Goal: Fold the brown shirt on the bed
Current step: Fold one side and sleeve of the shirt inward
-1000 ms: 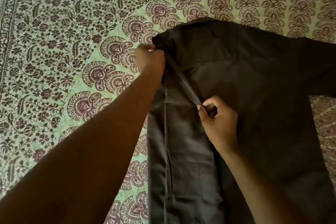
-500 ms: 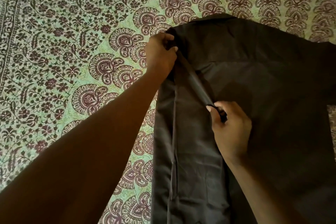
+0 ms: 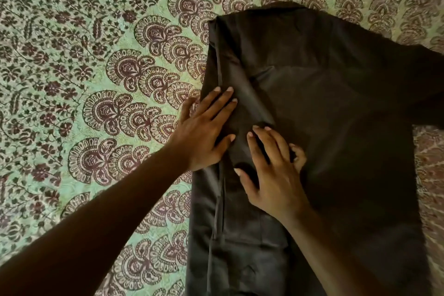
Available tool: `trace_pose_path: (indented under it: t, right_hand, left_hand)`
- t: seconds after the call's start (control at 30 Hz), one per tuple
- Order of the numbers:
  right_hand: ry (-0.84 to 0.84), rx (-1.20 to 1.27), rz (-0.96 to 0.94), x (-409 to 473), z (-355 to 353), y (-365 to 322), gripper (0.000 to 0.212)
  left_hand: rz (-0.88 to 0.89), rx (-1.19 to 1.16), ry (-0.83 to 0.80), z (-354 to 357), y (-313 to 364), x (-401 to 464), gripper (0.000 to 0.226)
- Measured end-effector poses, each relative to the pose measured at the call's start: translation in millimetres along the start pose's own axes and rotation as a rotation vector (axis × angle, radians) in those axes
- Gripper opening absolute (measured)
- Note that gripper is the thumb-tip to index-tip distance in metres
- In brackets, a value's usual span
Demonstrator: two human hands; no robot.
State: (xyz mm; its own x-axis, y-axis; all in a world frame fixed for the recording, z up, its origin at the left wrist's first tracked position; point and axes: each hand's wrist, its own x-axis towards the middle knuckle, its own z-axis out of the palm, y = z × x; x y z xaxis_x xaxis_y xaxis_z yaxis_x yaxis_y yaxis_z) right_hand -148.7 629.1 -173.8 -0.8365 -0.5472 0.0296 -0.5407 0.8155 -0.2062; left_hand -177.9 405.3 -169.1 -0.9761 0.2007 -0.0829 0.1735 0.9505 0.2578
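Head view: left hand and right hand both press spread, straight fingers flat on the brown shirt.

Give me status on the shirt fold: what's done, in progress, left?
Done: the brown shirt's left side is folded inward, giving a straight edge against the patterned bedspread. In hand: the left hand and right hand rest flat on that fold, apparently smoothing it. Left: the right sleeve lies spread out unfolded, and the body isn't folded up lengthwise yet.
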Motion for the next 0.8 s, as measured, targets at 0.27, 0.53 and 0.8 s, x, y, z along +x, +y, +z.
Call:
trace_pose_path:
  t: [0.27,0.53,0.8]
  right_hand:
    - [-0.010,0.130,-0.288,-37,-7,1,0.018]
    - [-0.124,0.103,-0.280,-103,-23,-16,0.028]
    - [-0.129,0.121,-0.276,-170,-16,-30,0.039]
  left_hand:
    - [0.198,-0.060,0.058,-10,30,-48,0.028]
    - [0.048,0.156,-0.334,-13,57,-112,0.113]
    - [0.127,0.099,-0.147,0,100,-178,0.079]
